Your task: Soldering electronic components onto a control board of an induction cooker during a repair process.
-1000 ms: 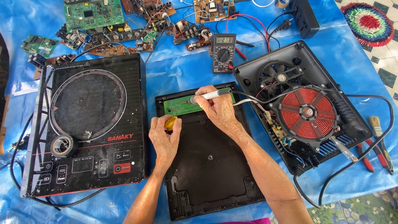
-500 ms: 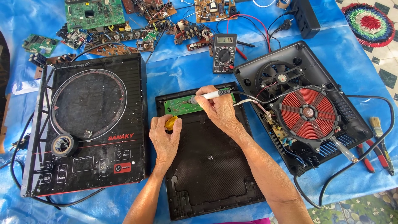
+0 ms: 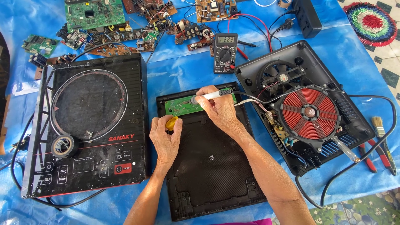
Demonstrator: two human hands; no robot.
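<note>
My right hand point(image 3: 221, 110) grips a white pen-shaped soldering iron point(image 3: 210, 96), its tip resting on a narrow green circuit board point(image 3: 182, 106). That board lies along the far edge of a black plastic cooker panel point(image 3: 210, 166). My left hand point(image 3: 165, 139) rests on the panel just below the board and pinches a small yellow object point(image 3: 171, 123). A thin wire runs up from it to the board beside the iron's tip. A grey ribbon cable point(image 3: 250, 100) leads from the board to the opened cooker on the right.
An opened induction cooker base point(image 3: 354, 121) with a red copper coil point(image 3: 310, 113) and fan sits right. A black glass cooktop point(image 3: 89, 125) with a tape roll point(image 3: 63, 146) lies left. A multimeter point(image 3: 225, 52), several loose circuit boards, a brush point(image 3: 380, 127) and red pliers point(image 3: 366, 152) lie on blue tarp.
</note>
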